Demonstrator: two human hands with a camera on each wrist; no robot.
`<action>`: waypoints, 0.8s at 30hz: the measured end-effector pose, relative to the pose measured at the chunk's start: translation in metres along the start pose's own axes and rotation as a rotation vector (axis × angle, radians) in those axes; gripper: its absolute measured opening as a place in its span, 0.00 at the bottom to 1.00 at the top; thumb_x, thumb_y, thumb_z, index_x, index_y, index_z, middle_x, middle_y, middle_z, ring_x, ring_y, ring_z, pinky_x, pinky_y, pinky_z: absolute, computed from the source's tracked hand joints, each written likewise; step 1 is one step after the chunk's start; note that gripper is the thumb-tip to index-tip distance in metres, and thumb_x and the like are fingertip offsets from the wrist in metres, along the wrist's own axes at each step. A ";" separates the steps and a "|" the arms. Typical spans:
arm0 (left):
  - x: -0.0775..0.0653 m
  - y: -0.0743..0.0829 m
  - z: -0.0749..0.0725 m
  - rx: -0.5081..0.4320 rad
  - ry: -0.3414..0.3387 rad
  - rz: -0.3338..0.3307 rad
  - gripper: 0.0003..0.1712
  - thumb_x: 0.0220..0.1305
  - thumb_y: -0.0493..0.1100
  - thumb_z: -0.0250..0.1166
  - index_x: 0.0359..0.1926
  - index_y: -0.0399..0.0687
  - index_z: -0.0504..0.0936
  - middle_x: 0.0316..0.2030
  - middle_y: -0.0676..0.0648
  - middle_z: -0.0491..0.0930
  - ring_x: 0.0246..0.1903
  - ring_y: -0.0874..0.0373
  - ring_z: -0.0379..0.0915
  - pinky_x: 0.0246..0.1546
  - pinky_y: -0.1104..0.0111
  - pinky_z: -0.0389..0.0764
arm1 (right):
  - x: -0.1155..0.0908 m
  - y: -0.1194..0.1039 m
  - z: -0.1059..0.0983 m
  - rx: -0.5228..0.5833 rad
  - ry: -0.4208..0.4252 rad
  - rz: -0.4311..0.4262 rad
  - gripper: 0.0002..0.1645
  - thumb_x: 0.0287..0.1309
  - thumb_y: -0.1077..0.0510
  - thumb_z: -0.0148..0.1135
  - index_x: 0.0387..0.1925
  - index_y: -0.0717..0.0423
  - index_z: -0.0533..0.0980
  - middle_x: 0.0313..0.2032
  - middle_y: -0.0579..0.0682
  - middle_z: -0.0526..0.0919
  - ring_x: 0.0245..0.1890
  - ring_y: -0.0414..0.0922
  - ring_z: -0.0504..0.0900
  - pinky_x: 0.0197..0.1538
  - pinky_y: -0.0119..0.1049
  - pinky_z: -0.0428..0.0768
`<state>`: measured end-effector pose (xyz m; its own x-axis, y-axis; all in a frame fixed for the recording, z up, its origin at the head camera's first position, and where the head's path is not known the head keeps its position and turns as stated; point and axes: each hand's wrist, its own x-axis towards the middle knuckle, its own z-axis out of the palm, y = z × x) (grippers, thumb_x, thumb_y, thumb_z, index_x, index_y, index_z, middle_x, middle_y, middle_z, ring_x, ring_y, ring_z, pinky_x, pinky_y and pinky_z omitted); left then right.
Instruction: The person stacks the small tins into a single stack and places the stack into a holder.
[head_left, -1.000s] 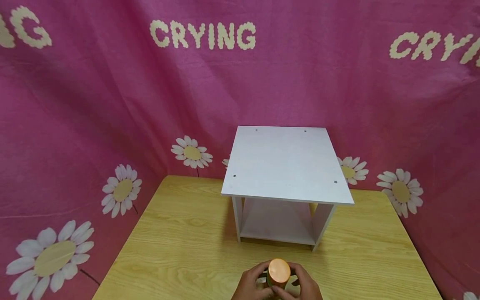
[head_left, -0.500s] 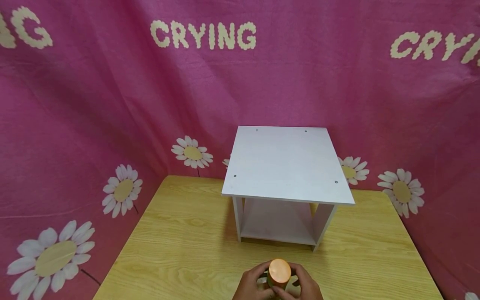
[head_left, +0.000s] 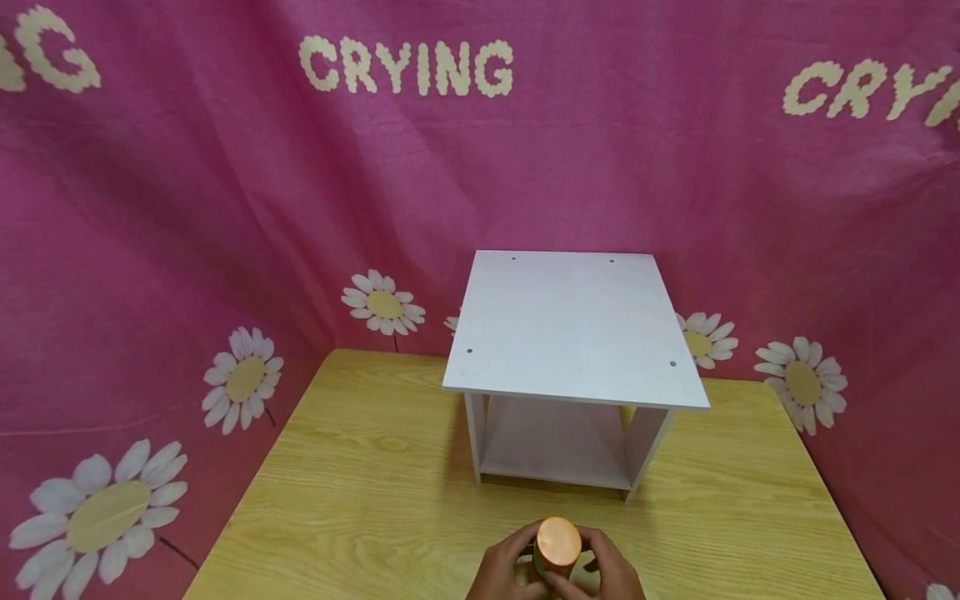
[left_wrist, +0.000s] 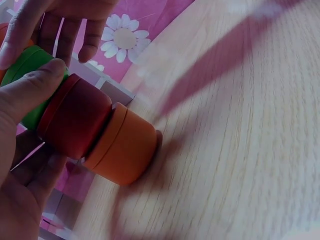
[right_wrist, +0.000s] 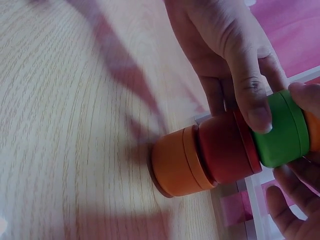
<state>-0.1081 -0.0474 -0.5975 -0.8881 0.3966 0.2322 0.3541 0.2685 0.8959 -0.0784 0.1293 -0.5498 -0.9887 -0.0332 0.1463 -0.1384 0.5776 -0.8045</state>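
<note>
In front of the white stand (head_left: 577,325), the person's left hand (head_left: 501,568) and right hand (head_left: 613,570) were both bare, with slim fingers and rounded tips. In the head view, the lower edge cut both off on the side away from the stand, and everything that showed of them was uncovered. Seen from the right wrist, the left thumb (right_wrist: 247,87) had clear creases across its knuckle and a short, rounded nail (right_wrist: 261,117), and fine wrinkles marked the skin near its base. The right fingers (right_wrist: 281,206), in front of the stand there, had smooth, rounded ends.
</note>
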 end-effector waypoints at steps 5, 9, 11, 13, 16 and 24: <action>-0.001 0.001 0.000 0.034 -0.005 -0.036 0.32 0.58 0.46 0.72 0.63 0.47 0.74 0.53 0.48 0.79 0.50 0.60 0.77 0.49 0.68 0.80 | 0.000 0.000 -0.001 -0.003 -0.008 0.004 0.34 0.43 0.42 0.77 0.50 0.50 0.75 0.41 0.41 0.79 0.37 0.38 0.78 0.32 0.34 0.79; -0.003 0.001 0.000 0.082 -0.004 -0.066 0.30 0.57 0.47 0.73 0.59 0.43 0.77 0.51 0.47 0.81 0.49 0.59 0.78 0.49 0.69 0.80 | 0.000 0.000 -0.001 -0.004 -0.017 0.003 0.34 0.43 0.42 0.77 0.50 0.50 0.74 0.41 0.41 0.79 0.38 0.38 0.78 0.33 0.34 0.79; -0.004 0.002 0.000 0.102 0.000 -0.069 0.30 0.56 0.47 0.73 0.58 0.42 0.77 0.50 0.46 0.81 0.49 0.59 0.78 0.49 0.68 0.80 | 0.000 0.000 -0.001 -0.004 -0.019 0.006 0.34 0.43 0.42 0.77 0.50 0.50 0.74 0.41 0.41 0.79 0.37 0.37 0.78 0.33 0.34 0.79; -0.005 0.001 0.000 0.121 0.006 -0.064 0.30 0.56 0.48 0.73 0.57 0.41 0.78 0.49 0.46 0.82 0.49 0.58 0.78 0.49 0.68 0.80 | 0.000 0.000 -0.001 -0.006 -0.017 0.009 0.34 0.43 0.43 0.77 0.50 0.50 0.75 0.41 0.41 0.79 0.37 0.36 0.78 0.33 0.34 0.79; -0.006 0.000 0.000 0.132 0.019 -0.043 0.29 0.56 0.49 0.73 0.57 0.42 0.79 0.49 0.46 0.82 0.48 0.58 0.79 0.48 0.68 0.80 | 0.000 0.000 -0.001 -0.011 -0.013 0.012 0.34 0.43 0.43 0.77 0.50 0.50 0.75 0.40 0.40 0.79 0.37 0.35 0.77 0.32 0.34 0.79; -0.006 -0.005 0.001 0.142 0.032 -0.005 0.28 0.57 0.49 0.72 0.56 0.42 0.79 0.48 0.47 0.82 0.47 0.59 0.79 0.47 0.69 0.80 | 0.000 0.000 0.001 0.000 0.004 0.000 0.33 0.42 0.44 0.78 0.49 0.48 0.75 0.40 0.38 0.79 0.36 0.34 0.77 0.32 0.34 0.79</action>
<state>-0.1046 -0.0500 -0.6042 -0.8980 0.3675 0.2418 0.3855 0.3927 0.8350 -0.0789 0.1285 -0.5507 -0.9884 -0.0297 0.1488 -0.1384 0.5774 -0.8046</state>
